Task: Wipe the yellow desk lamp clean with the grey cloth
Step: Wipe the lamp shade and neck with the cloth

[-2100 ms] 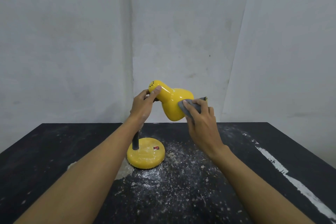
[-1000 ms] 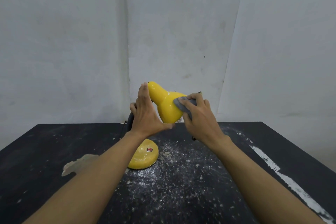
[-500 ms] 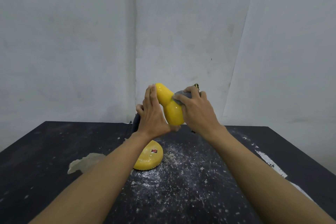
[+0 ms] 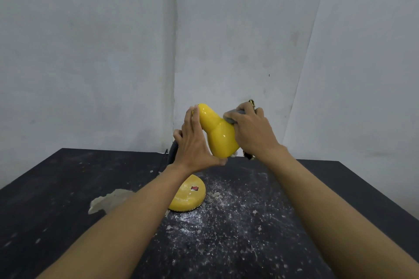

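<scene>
The yellow desk lamp's head (image 4: 218, 136) is tilted with its narrow end up and left. Its round yellow base (image 4: 187, 199), with a red switch, stands on the black table (image 4: 56, 188). My left hand (image 4: 192, 145) lies flat against the head's left side, fingers straight up along it, thumb stretched under the shade's lower rim. My right hand (image 4: 251, 133) grips the grey cloth (image 4: 232, 116) and presses it on the shade's upper right side. Most of the cloth is hidden under the fingers.
The lamp's grey flexible neck (image 4: 172, 154) shows behind my left wrist. White dust and flakes (image 4: 226, 215) are scattered over the table in front of the base. A tan smear (image 4: 106, 201) lies to the base's left. Pale walls rise close behind the table.
My left hand went from gripping the lamp's neck to lying flat along the head. The head tipped more upright, and my right hand slid the cloth up to the shade's top.
</scene>
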